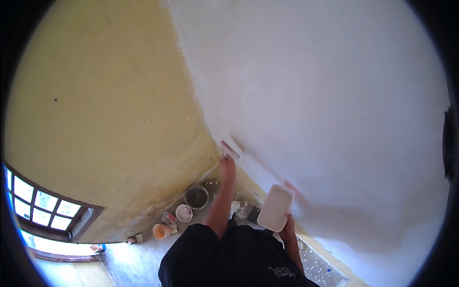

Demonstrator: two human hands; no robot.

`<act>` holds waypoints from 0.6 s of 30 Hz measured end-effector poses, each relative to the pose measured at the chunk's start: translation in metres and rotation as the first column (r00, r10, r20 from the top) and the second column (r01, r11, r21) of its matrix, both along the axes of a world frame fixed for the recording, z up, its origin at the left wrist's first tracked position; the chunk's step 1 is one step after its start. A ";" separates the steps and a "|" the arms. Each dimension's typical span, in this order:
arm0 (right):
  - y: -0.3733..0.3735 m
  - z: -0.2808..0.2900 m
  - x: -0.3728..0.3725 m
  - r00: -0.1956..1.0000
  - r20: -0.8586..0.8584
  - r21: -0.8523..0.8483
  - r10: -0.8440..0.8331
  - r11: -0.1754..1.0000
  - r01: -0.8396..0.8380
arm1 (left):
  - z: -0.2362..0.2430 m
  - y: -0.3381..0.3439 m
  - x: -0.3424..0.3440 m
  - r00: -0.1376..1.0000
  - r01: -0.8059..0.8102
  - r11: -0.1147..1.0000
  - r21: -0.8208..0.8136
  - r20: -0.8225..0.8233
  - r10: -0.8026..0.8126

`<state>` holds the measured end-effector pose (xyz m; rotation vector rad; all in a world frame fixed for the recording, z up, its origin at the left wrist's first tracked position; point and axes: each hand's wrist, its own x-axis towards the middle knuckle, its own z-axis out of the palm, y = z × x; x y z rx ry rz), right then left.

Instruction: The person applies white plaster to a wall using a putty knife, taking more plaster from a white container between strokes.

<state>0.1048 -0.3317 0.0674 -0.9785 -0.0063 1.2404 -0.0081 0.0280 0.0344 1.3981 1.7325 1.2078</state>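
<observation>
While raised, scraper [229,149] above left hand [227,165].

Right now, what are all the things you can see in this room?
Wall: one, white, right side, coated.
Wall: one, yellow, left side.
Window: one, brown frame, lower left.
Bucket: one, grey, floor by the corner.
Bowl: one, white, beside the bucket.
Cup: one, orange, floor nearer the window.
Trowel: one, pale blade, against the white wall near the corner.
Tray: one, white, flat, rectangular.
Left hand: holds the trowel.
Right hand: holds the tray from below.
</observation>
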 end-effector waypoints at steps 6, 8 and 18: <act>0.000 0.017 0.020 0.999 0.052 -0.078 -0.001 0.997 0.005 | 0.122 0.001 0.065 0.967 0.078 0.985 0.156 0.229 -0.113; -0.010 0.023 0.012 1.000 0.024 -0.053 -0.001 0.999 0.002 | 0.170 -0.047 0.066 0.964 0.112 0.980 0.166 0.223 -0.148; 0.004 0.017 0.005 0.999 0.005 -0.043 0.043 0.998 -0.043 | 0.189 -0.122 0.025 0.826 0.343 0.802 0.490 0.249 -0.506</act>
